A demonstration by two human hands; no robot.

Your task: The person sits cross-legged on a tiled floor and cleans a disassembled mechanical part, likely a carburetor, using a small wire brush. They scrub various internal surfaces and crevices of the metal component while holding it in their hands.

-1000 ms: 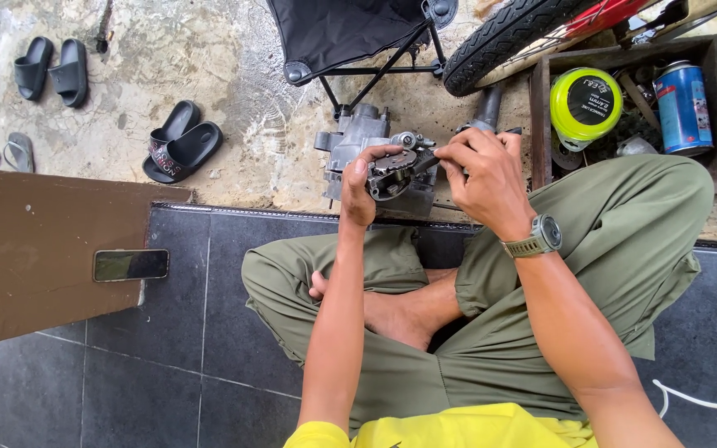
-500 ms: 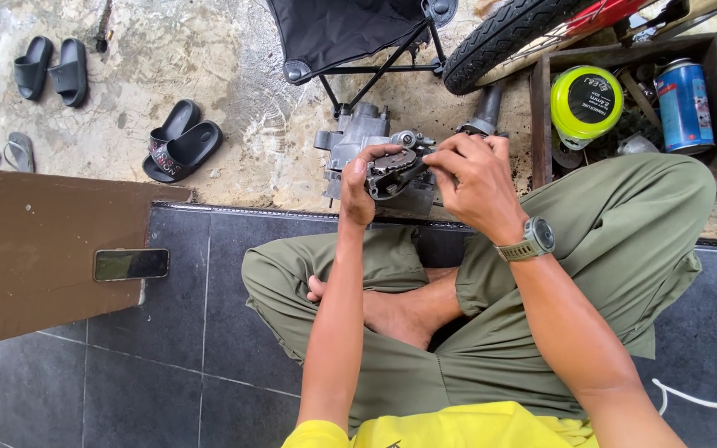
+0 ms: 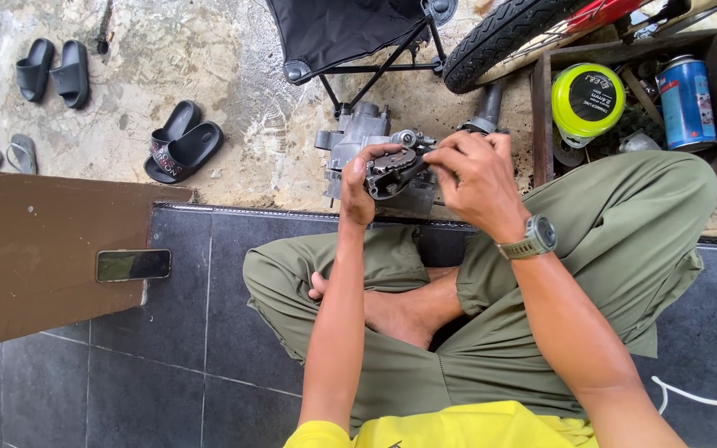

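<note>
1. The person sat cross-legged on dark floor tiles (image 3: 168, 332), bare feet tucked in, wearing olive trousers and a yellow shirt.
2. The left hand (image 3: 363, 187) was closed around the left end of a small dark metal part (image 3: 392, 170), thumb on its near edge and fingers curled over the top.
3. The right hand (image 3: 475, 174) was partly closed, its fingertips pinching the right end of the same part; a wristwatch (image 3: 533, 239) sat on that wrist.
4. The metal part was held between both hands, above the knees and directly in front of a grey engine assembly (image 3: 358, 137) standing on the concrete ground (image 3: 234, 75).
5. A wooden crate (image 3: 541, 124) stood to the right, holding a round yellow-green container (image 3: 587, 99) and a blue can (image 3: 685, 101).
6. A tyre (image 3: 508, 33) lay just above the crate; a black folding chair (image 3: 342, 33) stood behind the engine.
7. A phone (image 3: 133, 265) rested on a brown board (image 3: 35, 249) at the left.
8. Three pairs of sandals (image 3: 180, 145) lay on the concrete, well apart from the hands.
</note>
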